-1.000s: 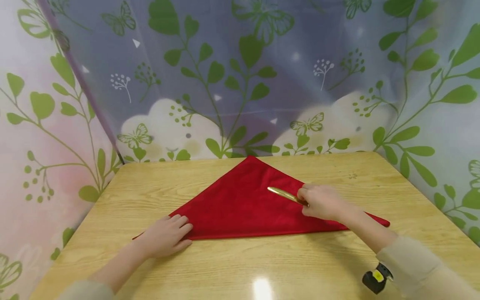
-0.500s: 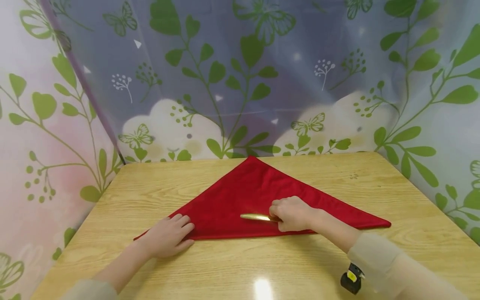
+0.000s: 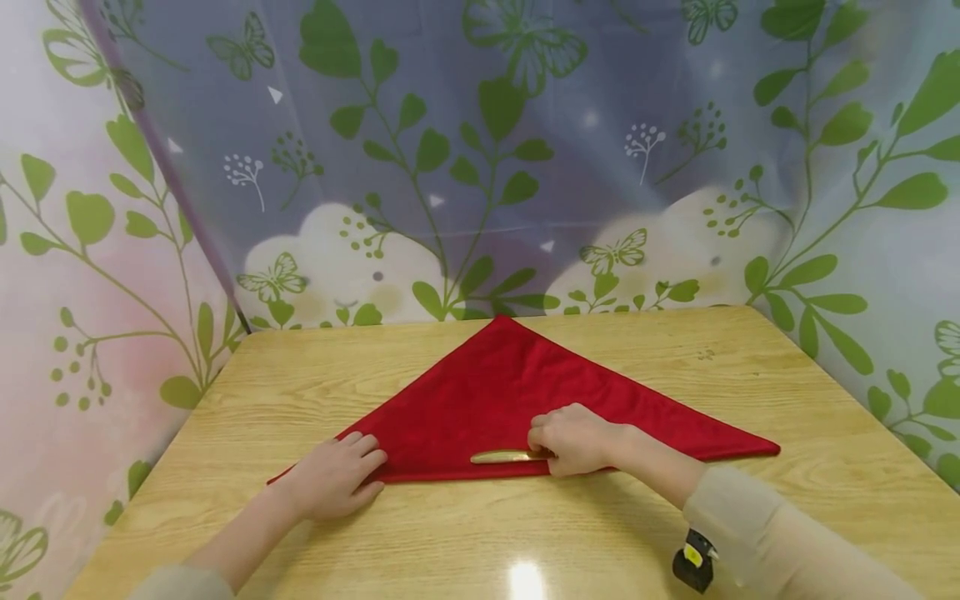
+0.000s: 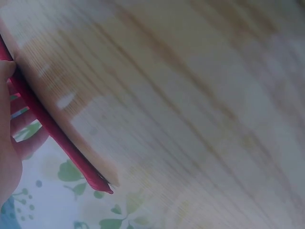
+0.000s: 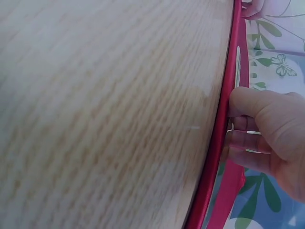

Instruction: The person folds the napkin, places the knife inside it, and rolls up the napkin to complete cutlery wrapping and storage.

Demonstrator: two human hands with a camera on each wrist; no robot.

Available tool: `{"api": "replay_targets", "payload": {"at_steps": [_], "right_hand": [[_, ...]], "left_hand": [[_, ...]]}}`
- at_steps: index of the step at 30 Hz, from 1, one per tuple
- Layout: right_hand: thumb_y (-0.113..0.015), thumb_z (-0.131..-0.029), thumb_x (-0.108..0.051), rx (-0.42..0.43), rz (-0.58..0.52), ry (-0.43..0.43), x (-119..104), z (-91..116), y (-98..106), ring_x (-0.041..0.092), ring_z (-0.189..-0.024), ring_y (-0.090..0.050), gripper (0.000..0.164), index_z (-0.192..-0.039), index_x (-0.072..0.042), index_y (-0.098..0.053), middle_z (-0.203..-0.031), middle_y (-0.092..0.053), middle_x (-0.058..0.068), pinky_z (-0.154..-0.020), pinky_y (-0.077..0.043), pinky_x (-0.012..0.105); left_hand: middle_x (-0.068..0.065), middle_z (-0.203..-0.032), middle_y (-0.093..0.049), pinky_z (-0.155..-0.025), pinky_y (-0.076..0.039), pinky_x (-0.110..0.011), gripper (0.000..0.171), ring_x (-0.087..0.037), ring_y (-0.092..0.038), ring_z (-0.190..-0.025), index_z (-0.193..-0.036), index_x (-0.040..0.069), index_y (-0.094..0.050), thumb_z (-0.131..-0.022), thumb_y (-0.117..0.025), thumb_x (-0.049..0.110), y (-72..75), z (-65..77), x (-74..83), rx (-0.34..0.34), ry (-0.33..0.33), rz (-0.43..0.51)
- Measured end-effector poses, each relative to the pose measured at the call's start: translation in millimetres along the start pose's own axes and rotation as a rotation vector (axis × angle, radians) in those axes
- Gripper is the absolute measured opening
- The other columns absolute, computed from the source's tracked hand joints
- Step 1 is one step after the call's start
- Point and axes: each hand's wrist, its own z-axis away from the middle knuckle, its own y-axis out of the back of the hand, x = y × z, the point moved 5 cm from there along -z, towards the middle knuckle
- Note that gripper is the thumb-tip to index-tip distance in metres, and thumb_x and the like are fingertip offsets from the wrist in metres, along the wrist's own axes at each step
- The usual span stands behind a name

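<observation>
Cloth triangle [image 3: 450, 408], left hand [image 3: 339, 473] lying relaxed on it; right hand [image 3: 576, 438] gripping gold stick [image 3: 498, 457]

Place: indoor table bay, screened at back and both sides by printed hangings; whether in a home, studio or workroom, cannot be told. Table [image 3: 427, 533]: one, pale yellow wood grain, across lower half of frame; glossy, with white light reflection [image 3: 527, 581] at bottom centre. Back hanging [image 3: 577, 183]: blue-violet, lightly creased, upper centre; green leaves, butterflies, white clouds. Left-hand hanging [image 3: 37, 308]: pale pink and white, matching leaf print. Right-hand hanging [image 3: 900, 275]: pale, likewise leafy. Dark purple strip [image 3: 167, 175]: slanting from upper left toward table's far left corner.
</observation>
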Motion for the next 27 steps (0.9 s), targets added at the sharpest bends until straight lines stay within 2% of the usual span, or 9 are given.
{"api": "replay_targets", "payload": {"at_steps": [10, 27], "right_hand": [[-0.066, -0.076, -0.008, -0.062, -0.066, -0.01, -1, -1, -1, 0.002, -0.068, -0.048, 0.013, -0.082, -0.019, -0.066, -0.08, -0.054, -0.01, -0.061, -0.042, 0.022], [-0.068, -0.08, -0.008, -0.059, -0.143, 0.011, -11, -13, -2, 0.001, -0.073, -0.051, 0.011, -0.083, -0.018, -0.068, -0.082, -0.054, -0.01, -0.065, -0.043, 0.019]], "left_hand": [[0.001, -0.088, -0.052, -0.061, -0.043, -0.029, 0.021, -0.015, -0.047, -0.077, -0.094, 0.011, -0.061, -0.084, -0.063, 0.029, 0.0, -0.3, 0.2, -0.016, 0.008, 0.017], [0.001, -0.088, -0.052, -0.061, -0.043, -0.029, 0.021, -0.015, -0.048, -0.076, -0.094, 0.011, -0.062, -0.083, -0.064, 0.028, 1.7, 0.6, 0.6, 0.012, 0.006, 0.024]]}}
